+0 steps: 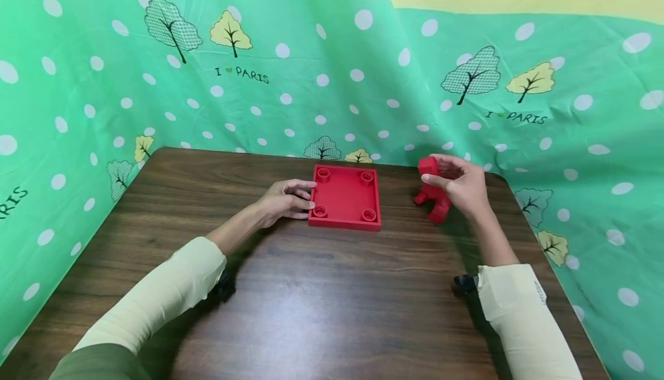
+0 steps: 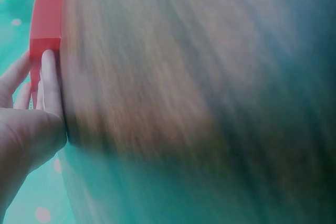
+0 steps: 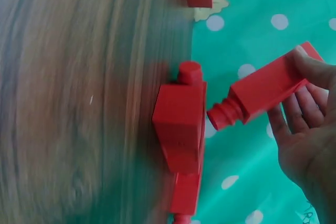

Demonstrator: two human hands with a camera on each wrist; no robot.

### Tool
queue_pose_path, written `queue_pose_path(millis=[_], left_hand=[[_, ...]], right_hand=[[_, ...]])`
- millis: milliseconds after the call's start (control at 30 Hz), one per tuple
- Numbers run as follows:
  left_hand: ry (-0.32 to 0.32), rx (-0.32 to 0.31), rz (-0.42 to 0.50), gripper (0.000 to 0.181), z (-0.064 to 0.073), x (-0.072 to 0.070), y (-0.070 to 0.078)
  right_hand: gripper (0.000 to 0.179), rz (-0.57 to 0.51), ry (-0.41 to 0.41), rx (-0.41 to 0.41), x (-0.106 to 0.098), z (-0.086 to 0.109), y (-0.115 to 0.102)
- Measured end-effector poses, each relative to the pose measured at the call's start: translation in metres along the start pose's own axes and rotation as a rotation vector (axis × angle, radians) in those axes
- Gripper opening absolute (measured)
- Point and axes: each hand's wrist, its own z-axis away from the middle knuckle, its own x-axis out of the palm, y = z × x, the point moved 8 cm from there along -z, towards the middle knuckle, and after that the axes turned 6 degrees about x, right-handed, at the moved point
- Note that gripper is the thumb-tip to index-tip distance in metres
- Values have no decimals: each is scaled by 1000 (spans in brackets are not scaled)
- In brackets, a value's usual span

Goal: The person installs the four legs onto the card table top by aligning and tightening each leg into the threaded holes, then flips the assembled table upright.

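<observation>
A shallow red square tray (image 1: 344,195), with a threaded round socket in each corner, lies face up on the table. Fingertips of my left hand (image 1: 280,202) touch its left edge, fingers fairly straight; the left wrist view catches the hand (image 2: 31,129) at the tray's end wall (image 2: 46,45). At the right, my right hand (image 1: 464,187) pinches a red block-shaped leg (image 3: 270,87) by its plain end. The leg's threaded tip (image 3: 223,115) points away from the palm, above the table. Below it lie more red legs (image 1: 439,210), one with its threaded stub (image 3: 190,73) uppermost.
The dark wooden table (image 1: 301,299) ends at a green polka-dot cloth (image 1: 358,103) hung behind and at both sides. Black wrist devices (image 1: 465,283) sit under both cream sleeves (image 1: 519,311).
</observation>
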Motion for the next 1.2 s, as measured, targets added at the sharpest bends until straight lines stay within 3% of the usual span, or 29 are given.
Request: queue_pose_path(millis=[533, 800, 1200], left_hand=[[12, -26, 21, 69, 1, 1, -1], [5, -15, 21, 70, 0, 1, -3], [-3, 9, 18, 68, 0, 1, -1]], right_hand=[[46, -453, -4, 167, 35, -13, 13], [40, -473, 46, 182, 41, -15, 12], [45, -501, 35, 128, 55, -20, -15]])
